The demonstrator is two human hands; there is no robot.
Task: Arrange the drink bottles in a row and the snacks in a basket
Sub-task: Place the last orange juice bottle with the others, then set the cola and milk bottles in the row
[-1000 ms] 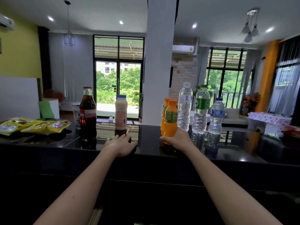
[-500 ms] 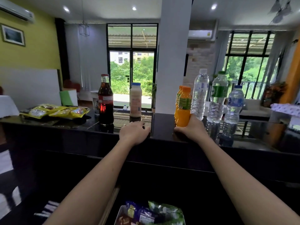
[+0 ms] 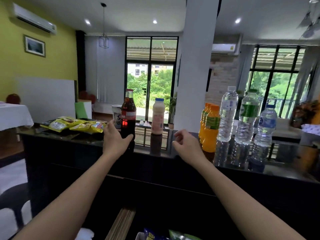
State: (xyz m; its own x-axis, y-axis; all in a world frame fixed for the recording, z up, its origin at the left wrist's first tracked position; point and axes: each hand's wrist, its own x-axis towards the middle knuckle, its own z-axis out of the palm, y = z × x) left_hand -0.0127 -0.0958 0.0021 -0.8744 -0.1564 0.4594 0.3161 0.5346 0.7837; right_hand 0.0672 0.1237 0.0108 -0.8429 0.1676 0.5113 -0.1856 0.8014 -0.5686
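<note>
A dark cola bottle with a red label stands on the black counter. My left hand is open around its base, thumb touching the glass, fingers spread to the left. Right of it stands a pale milk bottle with a blue cap. My right hand hovers empty with fingers loosely curled, just left of the orange juice bottles. Three clear water bottles stand in a row further right. Yellow snack packets lie at the counter's left end.
More snack packets in a container show at the bottom edge, below the counter. A white pillar rises behind the counter's middle. A white-clothed table stands at the far left and a dark stool at lower left.
My right hand has let go of the orange juice bottle and drawn left. My left hand has left the counter edge and moved up to the cola bottle's base.
</note>
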